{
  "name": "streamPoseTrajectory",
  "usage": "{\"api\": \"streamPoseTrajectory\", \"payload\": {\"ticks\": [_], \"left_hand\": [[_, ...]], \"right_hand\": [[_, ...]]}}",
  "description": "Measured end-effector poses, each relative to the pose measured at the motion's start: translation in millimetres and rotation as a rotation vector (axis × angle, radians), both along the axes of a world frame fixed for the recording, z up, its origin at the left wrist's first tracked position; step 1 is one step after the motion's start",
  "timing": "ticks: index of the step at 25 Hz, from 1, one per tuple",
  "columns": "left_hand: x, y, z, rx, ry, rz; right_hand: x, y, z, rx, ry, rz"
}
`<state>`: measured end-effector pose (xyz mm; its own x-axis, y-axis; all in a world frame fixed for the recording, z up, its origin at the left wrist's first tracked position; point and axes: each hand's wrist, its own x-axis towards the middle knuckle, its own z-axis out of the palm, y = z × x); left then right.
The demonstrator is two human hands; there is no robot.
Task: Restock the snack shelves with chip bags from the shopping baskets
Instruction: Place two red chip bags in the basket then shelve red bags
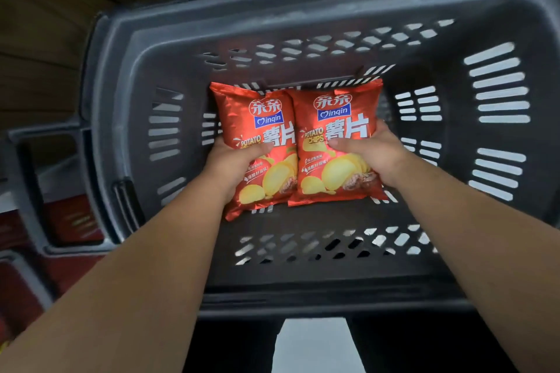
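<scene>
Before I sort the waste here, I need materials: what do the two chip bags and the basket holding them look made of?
The left chip bag and right chip bag look like glossy metallised plastic film: bright glare streaks, sharp creases, crimped top seams. The basket looks like moulded hard plastic, dark grey and matte, with slotted walls and a thick rounded rim. The left hand and right hand each grip one bag.

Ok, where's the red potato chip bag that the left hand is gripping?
In the head view, the left red foil chip bag sits inside the dark grey slotted plastic basket, held by the left hand, touching the twin bag in the right hand.
</scene>
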<state>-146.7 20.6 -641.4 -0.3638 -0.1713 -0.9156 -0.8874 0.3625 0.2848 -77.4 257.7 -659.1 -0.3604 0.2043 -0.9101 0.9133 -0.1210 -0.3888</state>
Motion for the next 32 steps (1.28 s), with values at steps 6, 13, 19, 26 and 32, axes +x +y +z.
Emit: {"api": "streamPoseTrajectory", "payload": {"ticks": [6,13,19,26,32], "left_hand": [[-7,8,117,0.066,-0.033,0.014],[-17,20,317,0.113,-0.031,-0.037],[-22,39,466,0.312,0.081,-0.162],[-33,56,582,0.532,0.252,-0.415],[-19,77,678,0.721,0.292,-0.723]], "right_hand": [[0,18,114,-0.036,0.000,-0.011],[6,29,308,-0.074,0.078,-0.043],[34,43,475,-0.044,0.203,-0.154],[88,19,618,0.129,0.387,-0.463],[152,-26,705,0.287,0.569,-0.753]]}}
